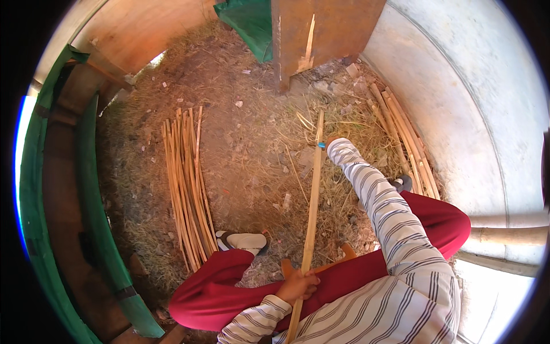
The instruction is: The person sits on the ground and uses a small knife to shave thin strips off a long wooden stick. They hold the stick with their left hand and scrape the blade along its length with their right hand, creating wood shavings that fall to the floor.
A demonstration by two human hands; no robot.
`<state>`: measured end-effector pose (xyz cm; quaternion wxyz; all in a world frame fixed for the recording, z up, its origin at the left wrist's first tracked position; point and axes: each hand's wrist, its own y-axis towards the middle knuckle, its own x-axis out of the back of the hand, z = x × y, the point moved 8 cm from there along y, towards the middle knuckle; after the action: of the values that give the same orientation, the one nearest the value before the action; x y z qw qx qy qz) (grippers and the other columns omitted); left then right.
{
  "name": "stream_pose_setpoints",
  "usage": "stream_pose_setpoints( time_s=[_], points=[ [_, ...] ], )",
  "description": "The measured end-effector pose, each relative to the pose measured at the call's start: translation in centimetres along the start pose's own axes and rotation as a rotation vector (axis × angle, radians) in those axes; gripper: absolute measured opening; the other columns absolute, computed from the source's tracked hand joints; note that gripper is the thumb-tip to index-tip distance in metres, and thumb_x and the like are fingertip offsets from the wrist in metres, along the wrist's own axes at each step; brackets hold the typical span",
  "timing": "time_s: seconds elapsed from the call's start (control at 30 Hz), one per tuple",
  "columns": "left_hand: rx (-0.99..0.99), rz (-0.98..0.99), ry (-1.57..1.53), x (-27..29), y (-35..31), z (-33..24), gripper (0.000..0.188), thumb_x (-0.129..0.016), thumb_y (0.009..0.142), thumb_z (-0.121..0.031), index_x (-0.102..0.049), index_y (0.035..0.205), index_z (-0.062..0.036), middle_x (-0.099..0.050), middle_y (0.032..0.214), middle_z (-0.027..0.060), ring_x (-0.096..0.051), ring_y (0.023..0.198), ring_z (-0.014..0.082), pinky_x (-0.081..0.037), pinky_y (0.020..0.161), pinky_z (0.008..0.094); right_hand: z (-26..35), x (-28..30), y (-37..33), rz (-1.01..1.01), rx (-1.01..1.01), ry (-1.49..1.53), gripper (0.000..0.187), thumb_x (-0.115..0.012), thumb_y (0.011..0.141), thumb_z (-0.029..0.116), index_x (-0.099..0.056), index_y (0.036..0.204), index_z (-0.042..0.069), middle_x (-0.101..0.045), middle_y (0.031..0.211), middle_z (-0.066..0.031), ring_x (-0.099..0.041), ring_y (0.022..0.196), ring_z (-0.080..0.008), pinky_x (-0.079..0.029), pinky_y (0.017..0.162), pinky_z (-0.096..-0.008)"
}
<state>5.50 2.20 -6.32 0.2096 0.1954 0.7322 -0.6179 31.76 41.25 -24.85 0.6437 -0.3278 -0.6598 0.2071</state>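
Note:
A long, pale split-bamboo strip (pixel 313 206) runs from my lap away across the ground in front of me. My left hand (pixel 298 286) is wrapped round its near part, above my red trousers. With the right arm stretched out, my right hand (pixel 330 141) is at the strip's far part. A small blue thing (pixel 321 145) shows between that hand and the strip; its kind is too small to tell. The striped sleeve hides most of the right hand's fingers. Under the strip near my left hand, a brown wooden piece (pixel 338 261) shows in part.
Bamboo strips (pixel 186 183) lie in a bundle at the left, and thicker bamboo pieces (pixel 408 140) lie at the right by the pale curved wall (pixel 464 97). A brown panel (pixel 326 34) stands ahead. Dry grass and shavings (pixel 258 172) litter the ground. Green sheeting (pixel 94 200) edges the left.

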Motion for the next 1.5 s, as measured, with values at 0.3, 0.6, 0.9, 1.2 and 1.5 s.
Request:
stream_pose_setpoints(
  time_s=[0.3, 0.6, 0.9, 1.2, 1.5],
  points=[
    [0.045, 0.025, 0.052, -0.2, -0.4, -0.2, 0.032, -0.059, 0.089, -0.002, -0.033, 0.08, -0.0179, -0.033, 0.059, -0.006, -0.03, 0.042, 0.0054, -0.022, 0.036, 0.0243, -3.6, 0.3, 3.4, 0.12, -0.184, -0.014, 0.035, -0.069, 0.088, 0.023, -0.067, 0.12, 0.011, -0.069, 0.12, -0.0109, -0.067, 0.108, -0.0324, -0.058, 0.088, -0.0471],
    [0.033, -0.005, 0.08, 1.2, -0.2, 1.3, 0.027, -0.059, 0.092, -0.007, -0.04, 0.074, -0.0148, -0.036, 0.054, -0.0051, -0.033, 0.04, 0.0077, -0.024, 0.036, 0.0261, -1.5, 5.5, -3.8, -0.444, 0.009, 0.053, 0.023, -0.051, 0.094, 0.013, -0.072, 0.102, 0.009, -0.072, 0.106, -0.0142, -0.07, 0.097, -0.0362, -0.058, 0.078, -0.0442],
    [0.023, -0.058, 0.135, 1.4, -0.7, 1.0, 0.028, -0.061, 0.092, -0.007, -0.038, 0.077, -0.0157, -0.036, 0.055, -0.0053, -0.035, 0.04, 0.0072, -0.025, 0.036, 0.0254, -1.9, -0.5, 6.8, 0.31, -0.002, -0.104, 0.044, -0.066, 0.087, 0.038, -0.068, 0.118, 0.008, -0.071, 0.109, -0.0138, -0.068, 0.099, -0.0325, -0.054, 0.086, -0.0451],
    [-0.074, -0.095, 0.188, -0.4, -1.6, -0.9, 0.031, -0.06, 0.092, -0.006, -0.035, 0.078, -0.0175, -0.037, 0.06, -0.0056, -0.035, 0.043, 0.0057, -0.025, 0.035, 0.0252, -1.8, -1.1, -13.6, -0.075, 0.225, 0.248, 0.044, -0.07, 0.081, 0.044, -0.071, 0.083, 0.0, -0.066, 0.071, -0.0226, -0.066, 0.065, -0.0328, -0.056, 0.068, -0.0444],
    [-0.202, -0.086, 0.3, 0.5, -0.3, -0.3, 0.029, -0.061, 0.092, -0.014, -0.041, 0.072, -0.0125, -0.039, 0.052, -0.0028, -0.037, 0.037, 0.0086, -0.029, 0.033, 0.0277, 5.5, -7.0, -33.3, -0.04, 0.47, 0.219, 0.036, -0.067, 0.082, 0.035, -0.071, 0.086, 0.0, -0.069, 0.078, -0.0225, -0.07, 0.076, -0.0383, -0.057, 0.074, -0.0469]
  ],
)
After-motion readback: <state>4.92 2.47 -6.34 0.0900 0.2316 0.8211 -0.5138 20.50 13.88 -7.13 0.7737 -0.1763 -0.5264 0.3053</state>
